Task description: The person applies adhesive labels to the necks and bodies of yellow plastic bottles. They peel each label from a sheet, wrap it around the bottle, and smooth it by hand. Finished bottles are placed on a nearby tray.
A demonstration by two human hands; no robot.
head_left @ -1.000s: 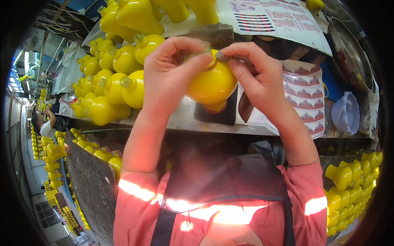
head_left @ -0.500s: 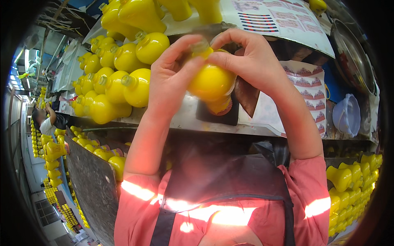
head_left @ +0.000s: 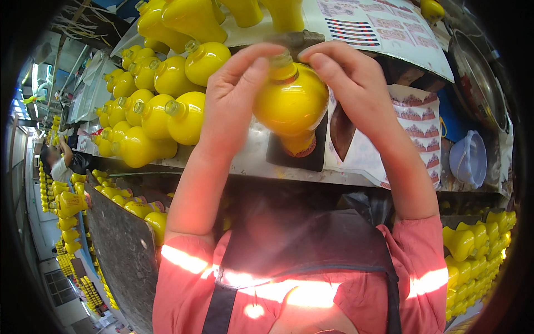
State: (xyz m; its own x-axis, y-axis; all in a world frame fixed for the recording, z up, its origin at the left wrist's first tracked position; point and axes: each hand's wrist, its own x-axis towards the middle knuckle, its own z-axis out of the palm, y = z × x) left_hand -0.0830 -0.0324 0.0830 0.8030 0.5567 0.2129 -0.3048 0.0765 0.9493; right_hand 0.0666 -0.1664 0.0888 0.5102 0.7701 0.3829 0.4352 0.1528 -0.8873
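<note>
We have one yellow bottle [head_left: 292, 106] front and centre between our hands, neck up, foot on the black pad [head_left: 275, 160] near the bench [head_left: 245, 164] edge. Body is glossy, neck is clear glass. Labels on it: a reddish patterned band round the foot, plus a thin reddish line at the neck base. We can't make out any lettering on either.

Left hand [head_left: 236, 92]: fingers and thumb curled narrow at the neck, tips blurred; we can't tell if they grip. Right hand [head_left: 350, 78]: thumb and forefinger close together by the shoulder on the other side; can't tell if anything is pinched between them.

Printed stuff: decal sheet [head_left: 417, 114] right of our right forearm, rows of red-brown crown-like motifs on white. White board [head_left: 334, 8] beyond the hands carries dark strips with red and blue marks, and pinkish printed panels beside them. Any text there is too small for us to read. Far left, a standing bottle [head_left: 71, 204] shows red print, also unreadable from here.

Around: brown pointed piece [head_left: 340, 133] lies just right of the bottle, partly behind our right hand. Rows of plain yellow bottles [head_left: 187, 118] lie left of our left hand, necks toward the left. Lavender bucket [head_left: 468, 158] at far right, metal pan [head_left: 473, 78] beyond it. Co-worker [head_left: 60, 167] at far left.
</note>
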